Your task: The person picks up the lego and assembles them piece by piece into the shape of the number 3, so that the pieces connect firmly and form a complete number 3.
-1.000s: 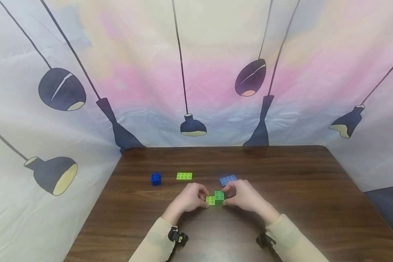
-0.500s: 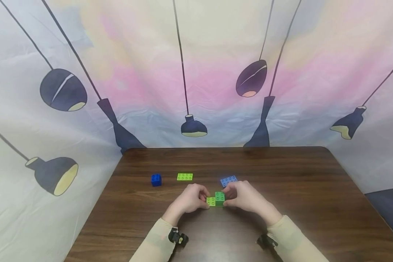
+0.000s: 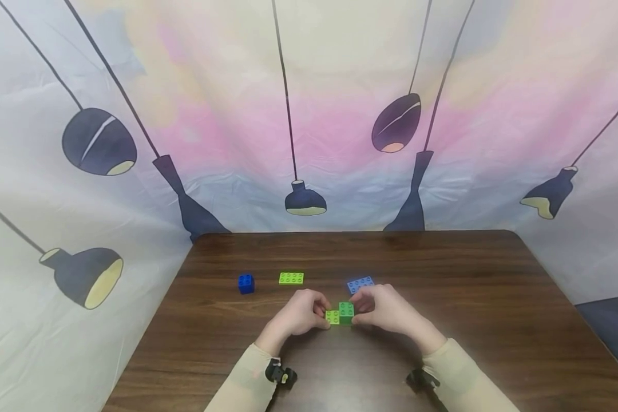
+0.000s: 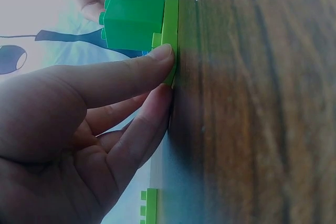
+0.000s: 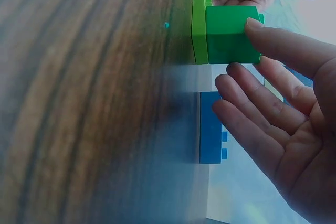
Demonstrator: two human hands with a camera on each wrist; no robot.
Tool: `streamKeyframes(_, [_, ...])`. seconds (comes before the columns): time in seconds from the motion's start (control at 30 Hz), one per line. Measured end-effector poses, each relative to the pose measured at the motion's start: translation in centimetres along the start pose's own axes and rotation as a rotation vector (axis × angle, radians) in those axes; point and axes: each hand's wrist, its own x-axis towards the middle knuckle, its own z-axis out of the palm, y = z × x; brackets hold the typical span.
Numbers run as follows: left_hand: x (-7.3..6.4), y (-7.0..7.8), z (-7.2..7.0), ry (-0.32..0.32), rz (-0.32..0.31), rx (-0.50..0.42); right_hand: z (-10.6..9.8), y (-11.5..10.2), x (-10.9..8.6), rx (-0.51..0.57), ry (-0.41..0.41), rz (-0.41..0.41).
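A green block (image 3: 346,312) sits on the right half of a flat lime-green plate brick (image 3: 332,317), which lies on the table. The plate's left end is pinched between thumb and fingers of my left hand (image 3: 300,313). On the other side, my right hand (image 3: 386,311) holds the green block, its thumb (image 5: 257,23) on the near face and a finger behind. In the left wrist view the block (image 4: 135,20) stands flush on the plate (image 4: 170,22), with studs facing up from the table. The far side of the block is partly hidden by the fingers.
Behind the hands lie a blue plate brick (image 3: 360,284), close to the right hand, and another lime-green plate (image 3: 291,278). A dark blue block (image 3: 245,283) stands farther left. The brown wooden table (image 3: 443,269) ends at a printed cloth backdrop (image 3: 340,143).
The hands keep their hold on the plate and the green block. Only a slight shift of the whole view is visible.
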Motion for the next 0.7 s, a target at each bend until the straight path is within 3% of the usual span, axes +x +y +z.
streamKeyframes(0.43, [0.0, 0.0, -0.1, -0.001, 0.007, -0.008, -1.0, 0.4, 0.1, 0.005, -0.042, -0.028])
streamKeyframes(0.7, [0.2, -0.1, -0.1, -0.005, 0.004, 0.008, -2.8, 1.3, 0.0, 0.01, 0.029, -0.016])
